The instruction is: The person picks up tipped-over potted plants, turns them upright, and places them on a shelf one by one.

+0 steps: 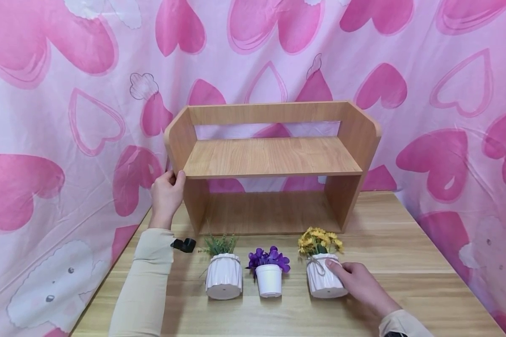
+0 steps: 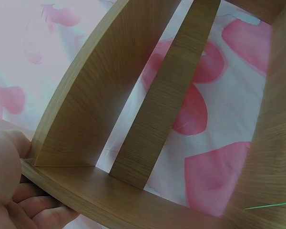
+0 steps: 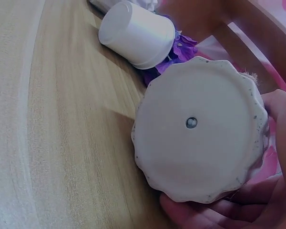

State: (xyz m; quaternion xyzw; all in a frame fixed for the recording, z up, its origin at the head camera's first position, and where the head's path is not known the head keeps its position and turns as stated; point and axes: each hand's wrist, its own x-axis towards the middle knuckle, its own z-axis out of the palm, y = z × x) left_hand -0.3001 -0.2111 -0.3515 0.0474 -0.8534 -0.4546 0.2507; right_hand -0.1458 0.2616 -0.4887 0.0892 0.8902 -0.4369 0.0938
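Head view first: a wooden shelf unit (image 1: 274,159) sits at the back of the bench (image 1: 405,262), up against a pink heart-print curtain (image 1: 59,117). The left hand (image 1: 166,194) grips the shelf's left side panel, thumb curled onto the front edge, the rest of the fingers hidden behind the panel. Three small pots lie tipped toward the camera in a row in front of the shelf: a ribbed white pot with green sprigs (image 1: 223,276), a smooth white pot with purple flowers (image 1: 269,276), and a ribbed white pot with yellow flowers (image 1: 322,276). The right hand (image 1: 360,281) wraps round that last one from the right, thumb on top near its twine bow. A small black thing (image 1: 184,245) beside the left sleeve is hard to identify.

Left wrist view: super close, mostly the shelf unit's panels (image 2: 105,95) and curtain behind. Only part of the left hand (image 2: 9,186) shows at the corner, fingers (image 2: 35,205) curled under the board's edge.

Right wrist view: looking straight at the yellow-flower pot's base (image 3: 200,129) with its drain hole. The flowers are hidden. The right hand's fingers (image 3: 214,214) curl round its lower side, cut off by the frame. The purple-flower pot (image 3: 138,33) lies just beside it.
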